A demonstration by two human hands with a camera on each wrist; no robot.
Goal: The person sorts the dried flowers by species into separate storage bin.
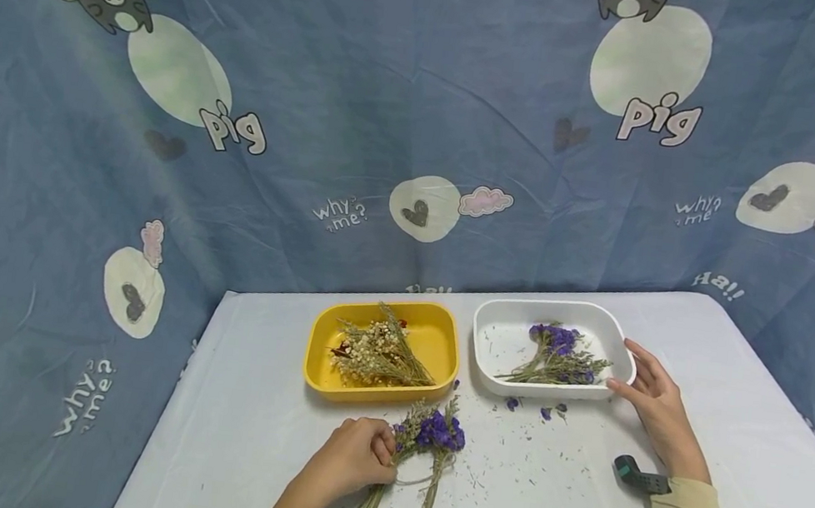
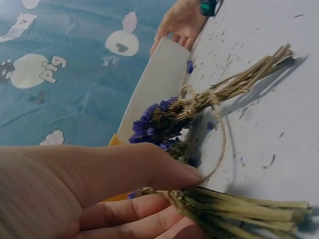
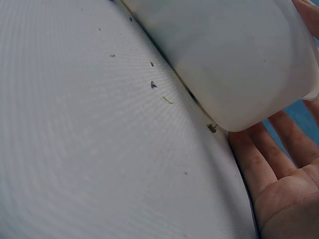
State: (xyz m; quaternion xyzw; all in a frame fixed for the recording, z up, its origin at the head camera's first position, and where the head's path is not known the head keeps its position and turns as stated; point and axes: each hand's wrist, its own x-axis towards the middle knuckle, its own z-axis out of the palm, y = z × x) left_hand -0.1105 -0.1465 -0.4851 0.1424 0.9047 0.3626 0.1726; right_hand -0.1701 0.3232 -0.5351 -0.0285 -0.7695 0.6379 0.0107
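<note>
My left hand [image 1: 354,453] pinches a small bunch of dried flowers [image 1: 371,503] near its binding, the thumb on top in the left wrist view. A loop of twine [image 2: 223,142] runs from there to a second tied bunch with purple flowers [image 1: 442,432], which lies just to the right on the table. At the right end of the white tray [image 1: 481,348], my right hand [image 1: 654,406] grips its corner, thumb at the near rim and fingers round the side. Inside that tray lie loose purple flowers [image 1: 556,338] and dried stems.
A yellow tray [image 1: 316,353] holding cream dried flowers [image 1: 370,350] and a few red ones stands left of the white tray. Petals and bits of stem [image 1: 546,413] are scattered over the white table [image 1: 537,503]. A blue printed curtain [image 1: 363,115] hangs behind.
</note>
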